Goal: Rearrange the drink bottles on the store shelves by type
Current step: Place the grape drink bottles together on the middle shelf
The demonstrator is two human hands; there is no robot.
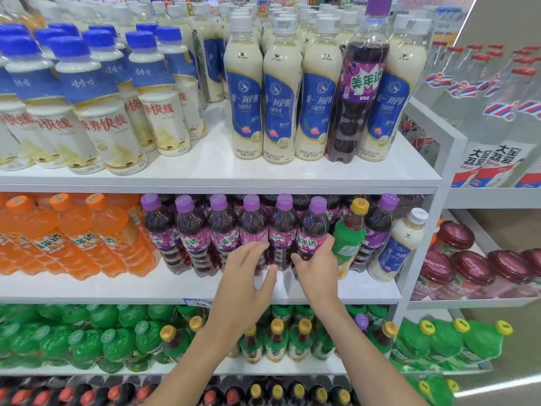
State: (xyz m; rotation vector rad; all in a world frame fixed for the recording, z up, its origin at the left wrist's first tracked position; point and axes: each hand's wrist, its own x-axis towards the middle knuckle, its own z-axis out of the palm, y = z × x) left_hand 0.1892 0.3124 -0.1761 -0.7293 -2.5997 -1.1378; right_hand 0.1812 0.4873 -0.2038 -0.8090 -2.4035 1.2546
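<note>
The white shelves [222, 177] carry drinks in blocks; on the middle shelf, orange sodas [87, 238] sit left of a row of purple grape sodas [222, 230]. Strays break the sorting. A tall grape soda [363, 83] stands among the milk tea bottles [278, 95] on the top shelf, and a green-labelled tea bottle [349, 238] and a stray milk tea [395, 247] lean at the right end of the grape row. Both hands are at that row. The right hand [317, 268] curls its grip round the lower body of the front grape bottle [311, 230], just beside the green-labelled tea bottle. The left hand [248, 271] has its grip spread, fingertips [260, 246] against the neighbouring grape soda. These full plastic bottles are likely fairly heavy and stiff, with smooth, somewhat slippery label film; a hold round the waist should serve best, and the closely packed neighbours could topple
</note>
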